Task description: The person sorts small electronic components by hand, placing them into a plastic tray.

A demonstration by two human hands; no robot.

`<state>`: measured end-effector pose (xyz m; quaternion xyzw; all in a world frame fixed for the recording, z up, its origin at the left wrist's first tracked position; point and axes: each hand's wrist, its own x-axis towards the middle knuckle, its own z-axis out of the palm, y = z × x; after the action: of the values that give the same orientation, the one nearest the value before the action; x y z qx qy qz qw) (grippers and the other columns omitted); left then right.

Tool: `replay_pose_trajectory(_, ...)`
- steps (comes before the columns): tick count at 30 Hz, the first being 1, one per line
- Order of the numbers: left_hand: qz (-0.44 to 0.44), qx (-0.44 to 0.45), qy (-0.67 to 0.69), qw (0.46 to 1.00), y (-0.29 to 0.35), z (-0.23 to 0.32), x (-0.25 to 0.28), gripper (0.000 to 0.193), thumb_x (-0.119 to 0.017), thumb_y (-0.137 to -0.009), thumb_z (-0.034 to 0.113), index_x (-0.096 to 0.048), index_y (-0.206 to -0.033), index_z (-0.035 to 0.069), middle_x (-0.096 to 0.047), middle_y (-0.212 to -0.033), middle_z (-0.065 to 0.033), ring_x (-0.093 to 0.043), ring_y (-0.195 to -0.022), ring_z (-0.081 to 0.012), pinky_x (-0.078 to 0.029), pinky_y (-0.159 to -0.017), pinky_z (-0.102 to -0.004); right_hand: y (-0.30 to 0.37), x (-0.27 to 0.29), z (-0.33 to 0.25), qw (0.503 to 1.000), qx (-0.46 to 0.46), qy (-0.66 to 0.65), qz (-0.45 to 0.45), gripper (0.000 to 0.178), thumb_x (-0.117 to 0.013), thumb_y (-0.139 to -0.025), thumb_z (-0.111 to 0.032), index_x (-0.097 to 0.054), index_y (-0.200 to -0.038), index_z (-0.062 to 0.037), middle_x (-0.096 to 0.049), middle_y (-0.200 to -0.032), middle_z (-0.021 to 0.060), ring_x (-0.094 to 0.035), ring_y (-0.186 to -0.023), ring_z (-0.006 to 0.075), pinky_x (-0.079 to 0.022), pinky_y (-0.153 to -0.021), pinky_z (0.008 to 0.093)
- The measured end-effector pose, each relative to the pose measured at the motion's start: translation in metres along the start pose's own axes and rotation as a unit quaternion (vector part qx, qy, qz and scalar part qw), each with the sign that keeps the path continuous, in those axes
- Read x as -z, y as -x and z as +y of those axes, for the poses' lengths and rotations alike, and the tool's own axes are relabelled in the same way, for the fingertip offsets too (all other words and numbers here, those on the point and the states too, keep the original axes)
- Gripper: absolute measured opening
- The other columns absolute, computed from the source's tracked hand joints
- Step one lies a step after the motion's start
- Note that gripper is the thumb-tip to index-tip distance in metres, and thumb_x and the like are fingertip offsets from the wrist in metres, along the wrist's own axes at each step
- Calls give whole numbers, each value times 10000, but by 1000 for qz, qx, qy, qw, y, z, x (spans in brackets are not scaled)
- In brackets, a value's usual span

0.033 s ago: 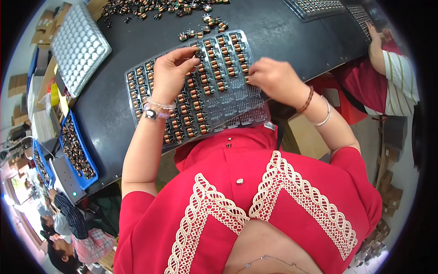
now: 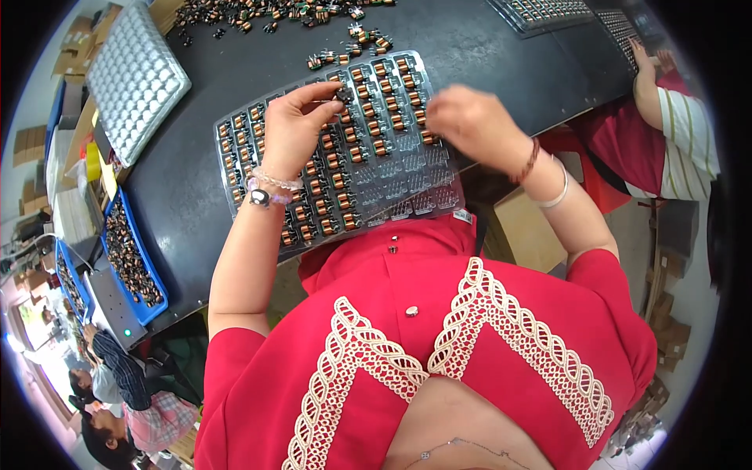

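A clear plastic tray lies at the near table edge, its pockets partly filled with small copper-wound coils. Over its far middle, my left hand pinches a small dark coil between thumb and forefinger. My right hand is just above the tray's right edge, smeared by motion; whether its fingers hold anything is unclear. Below its fingertips, one coil sits in the right-hand column. Pockets in the near right part of the tray hold no coils.
Loose coils lie beyond the tray, near a larger heap. A white pocketed tray stands at the left, above a blue bin of small parts. Other filled trays are at the far right, near another person's hand.
My right hand has lifted slightly up and away from the tray's right edge, uncovering a coil in the right column. My left hand has stayed nearly still.
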<state>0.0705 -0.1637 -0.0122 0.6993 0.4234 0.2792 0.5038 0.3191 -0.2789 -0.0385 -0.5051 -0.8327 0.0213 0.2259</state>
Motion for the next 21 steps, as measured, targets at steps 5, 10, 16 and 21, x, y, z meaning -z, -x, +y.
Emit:
replay_pose_trajectory(5, -7, -20, -7, 1000, 6, -5, -19, 226, -658, -799, -4, -698, -1015, 48, -696, -907, -53, -650, -802, -107, -528, -695, -234, -74, -31, 68, 982, -18, 30, 187, 176, -625, -827, -159, -655, -986, -88, -645, -995, 54, -592, -940, 256, -492, -801, 341)
replay_pose_trajectory(10, -18, -263, -245, 933, 31, 4, -55, 168, -683, -722, 46, -702, -884, 87, -617, -780, -69, -584, -783, -243, -484, -692, -346, -100, -38, 84, 990, -91, -76, 82, 187, -618, -794, -181, -675, -925, -61, -664, -919, 144, -612, -859, 341, -485, -765, 414)
replay_pose_trajectory(16, -22, -362, -369, 856, 44, -1, -77, 199, -596, -713, 56, -661, -902, 51, -577, -786, -50, -551, -768, -219, -465, -658, -338, -83, -21, 66, 991, -55, -21, 124, 131, -591, -813, -162, -678, -882, -92, -651, -927, 106, -595, -894, 303, -481, -781, 395)
replay_pose_trajectory(21, -8, -373, -456, 808, 51, -2, -86, 183, -564, -727, 106, -644, -878, 43, -574, -785, -51, -547, -796, -206, -448, -669, -325, -48, -13, 41, 984, -39, -29, 173, 146, -653, -811, -164, -671, -932, -83, -662, -923, 46, -604, -880, 239, -488, -763, 335)
